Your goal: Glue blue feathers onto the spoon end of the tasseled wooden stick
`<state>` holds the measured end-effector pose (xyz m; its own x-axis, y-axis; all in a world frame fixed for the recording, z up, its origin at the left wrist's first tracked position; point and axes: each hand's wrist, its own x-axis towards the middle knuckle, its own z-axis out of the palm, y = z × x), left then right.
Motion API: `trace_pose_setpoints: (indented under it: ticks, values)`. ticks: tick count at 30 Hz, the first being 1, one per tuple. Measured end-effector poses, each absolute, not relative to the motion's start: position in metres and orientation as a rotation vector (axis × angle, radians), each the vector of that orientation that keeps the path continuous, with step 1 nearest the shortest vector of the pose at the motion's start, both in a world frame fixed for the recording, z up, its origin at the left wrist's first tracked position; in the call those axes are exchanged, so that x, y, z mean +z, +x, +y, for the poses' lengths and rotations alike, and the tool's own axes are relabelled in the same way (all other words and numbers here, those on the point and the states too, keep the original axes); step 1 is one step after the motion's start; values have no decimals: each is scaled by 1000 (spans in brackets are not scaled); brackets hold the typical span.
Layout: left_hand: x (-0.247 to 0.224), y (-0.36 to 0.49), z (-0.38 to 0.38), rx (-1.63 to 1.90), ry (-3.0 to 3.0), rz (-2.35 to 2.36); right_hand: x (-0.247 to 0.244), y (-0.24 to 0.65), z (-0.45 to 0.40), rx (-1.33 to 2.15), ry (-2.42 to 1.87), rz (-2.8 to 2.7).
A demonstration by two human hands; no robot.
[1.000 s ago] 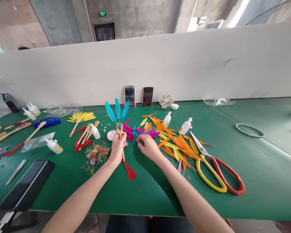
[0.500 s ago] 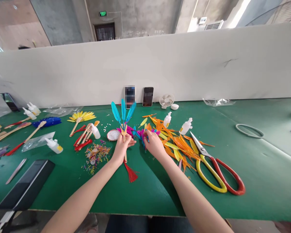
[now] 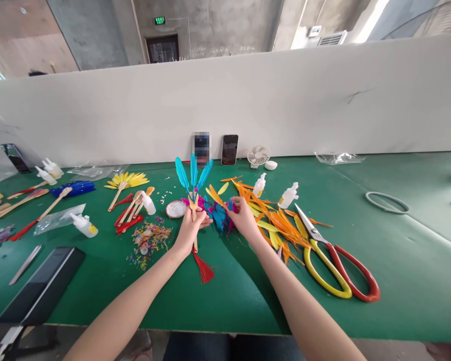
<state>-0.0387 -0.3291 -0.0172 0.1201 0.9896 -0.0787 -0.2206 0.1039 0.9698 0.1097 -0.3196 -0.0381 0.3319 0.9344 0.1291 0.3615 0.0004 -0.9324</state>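
Observation:
In my left hand (image 3: 191,228) is a wooden-handled feather fan (image 3: 194,200), held upright by its handle. Three turquoise feathers (image 3: 193,172) spread from its top, and a red tassel (image 3: 203,269) hangs below. My right hand (image 3: 244,218) is at the loose feathers on the table, its fingertips pinched at the lower end of orange feathers (image 3: 217,196) that point up and left. Beneath lies a pile of blue and magenta feathers (image 3: 220,216), partly hidden by that hand. To its right are orange and yellow feathers (image 3: 276,220).
Large scissors (image 3: 328,265) lie at right, near white glue bottles (image 3: 287,196). A small dish (image 3: 176,209), coloured scraps (image 3: 150,238) and a yellow feather fan (image 3: 125,183) are at left. Two phones (image 3: 229,149) and a small fan (image 3: 258,156) stand by the partition.
My right hand has shifted slightly right, uncovering more blue feathers. Orange feathers now stick out left of its fingertips. The fan in my left hand has moved slightly right.

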Motion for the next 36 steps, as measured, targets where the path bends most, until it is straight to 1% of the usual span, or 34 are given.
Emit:
trace_pose_setpoints:
  ticks: [3, 5, 12, 16, 19, 23, 28, 33, 36]
  values:
    - [-20, -38, -328, 1184, 1030, 980, -31, 109, -321, 1011, -1381, -933]
    - [-21, -38, -329, 1195, 1038, 951, -27, 108, -322, 1154, -1264, -769]
    - [-12, -38, -337, 1031, 979, 881, -19, 105, -326, 1408, -1072, -451]
    - [-10, -37, -339, 997, 920, 835, -19, 100, -326, 1572, -1004, -352]
    - [-11, -35, -339, 998, 930, 824, -20, 97, -326, 1626, -974, -360]
    - [-12, -35, -339, 1055, 977, 831, -22, 99, -326, 1584, -955, -427]
    - [-11, -36, -337, 1129, 973, 839, -20, 106, -324, 1414, -975, -372]
    - [-13, -37, -334, 1171, 967, 837, -23, 115, -323, 1069, -1149, -459]
    - [-15, -36, -335, 1172, 971, 834, -27, 122, -322, 850, -1272, -686]
